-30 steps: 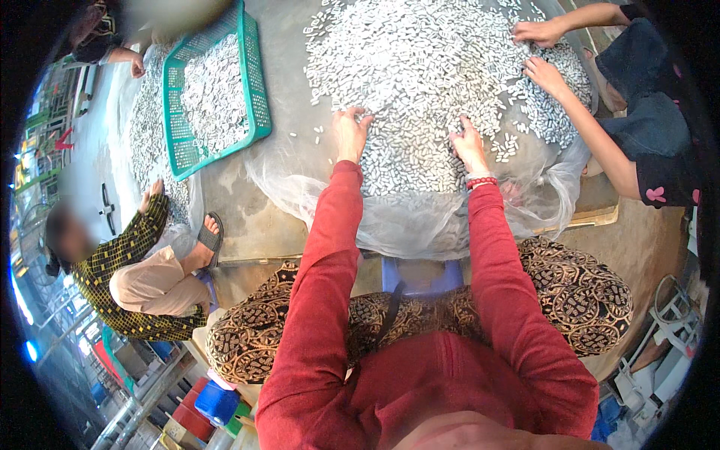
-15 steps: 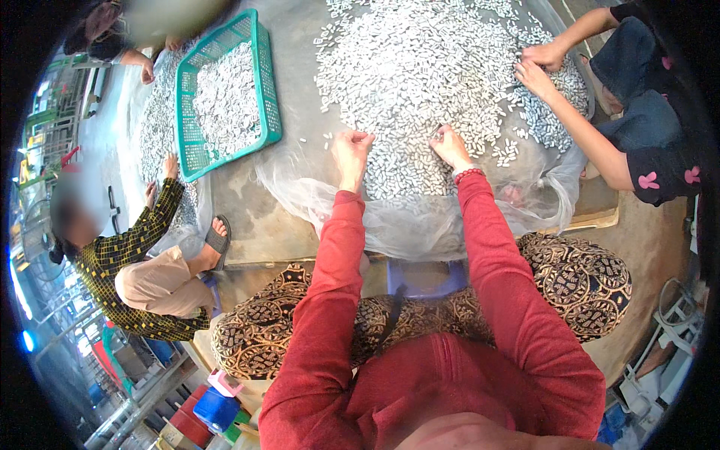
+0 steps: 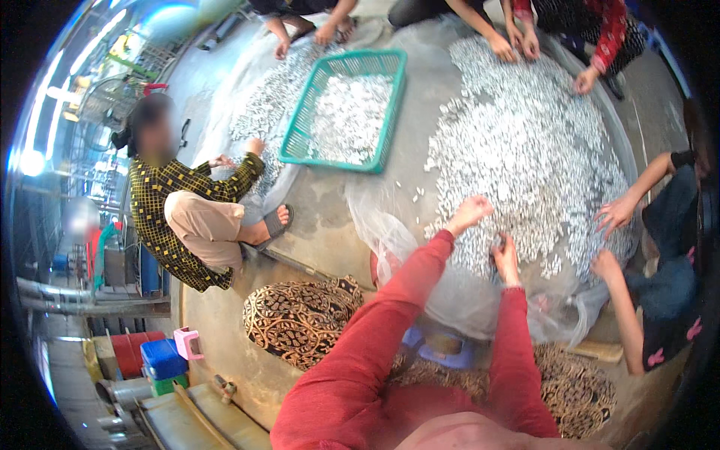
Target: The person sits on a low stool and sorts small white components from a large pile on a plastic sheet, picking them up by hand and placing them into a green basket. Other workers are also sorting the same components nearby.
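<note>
In the head view, the broad pile of small white oblong pieces (image 3: 517, 142) lies far of the person, its near edge meeting a crumpled clear plastic sheet (image 3: 463, 306). The left hand (image 3: 471, 213) is over the pile's near-left part, fingers narrowed; the right hand (image 3: 506, 259) is at the near edge, fingers curled. Whether either grips a piece cannot be told. Grey floor (image 3: 417, 120) gives open room between the pile's left edge and a teal rectangular plastic basket (image 3: 392, 112). A co-worker's hand (image 3: 616, 214) borders the right edge.
</note>
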Action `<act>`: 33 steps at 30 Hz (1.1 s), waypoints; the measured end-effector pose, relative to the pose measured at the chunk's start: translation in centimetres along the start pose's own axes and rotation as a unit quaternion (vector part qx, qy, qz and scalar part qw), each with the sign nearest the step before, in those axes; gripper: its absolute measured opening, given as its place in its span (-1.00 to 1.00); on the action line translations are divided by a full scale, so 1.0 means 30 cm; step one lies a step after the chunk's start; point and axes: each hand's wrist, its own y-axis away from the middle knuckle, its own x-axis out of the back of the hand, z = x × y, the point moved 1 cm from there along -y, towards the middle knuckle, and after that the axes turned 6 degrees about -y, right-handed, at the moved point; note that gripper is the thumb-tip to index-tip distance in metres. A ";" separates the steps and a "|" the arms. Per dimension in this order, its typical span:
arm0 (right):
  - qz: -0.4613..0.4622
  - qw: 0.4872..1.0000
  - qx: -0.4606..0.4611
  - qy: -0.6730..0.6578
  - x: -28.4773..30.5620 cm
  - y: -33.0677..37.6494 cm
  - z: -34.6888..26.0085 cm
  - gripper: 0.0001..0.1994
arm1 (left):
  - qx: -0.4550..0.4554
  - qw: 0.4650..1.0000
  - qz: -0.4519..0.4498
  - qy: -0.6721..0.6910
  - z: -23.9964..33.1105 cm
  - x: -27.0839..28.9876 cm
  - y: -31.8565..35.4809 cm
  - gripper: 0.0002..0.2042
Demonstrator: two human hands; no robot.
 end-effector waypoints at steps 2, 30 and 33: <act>-0.014 0.981 -0.090 -0.170 0.020 -0.001 0.013 -0.74 | -0.116 0.925 0.126 -0.339 0.011 -0.046 -0.018 -0.73; -0.063 0.967 0.029 0.245 -0.167 0.073 -0.092 -0.60 | -0.037 0.951 -0.058 0.301 0.122 0.085 0.123 -0.85; -0.080 0.960 0.018 0.268 -0.193 0.077 -0.143 -0.59 | -0.195 0.966 -0.021 -0.167 0.103 0.001 0.057 -0.81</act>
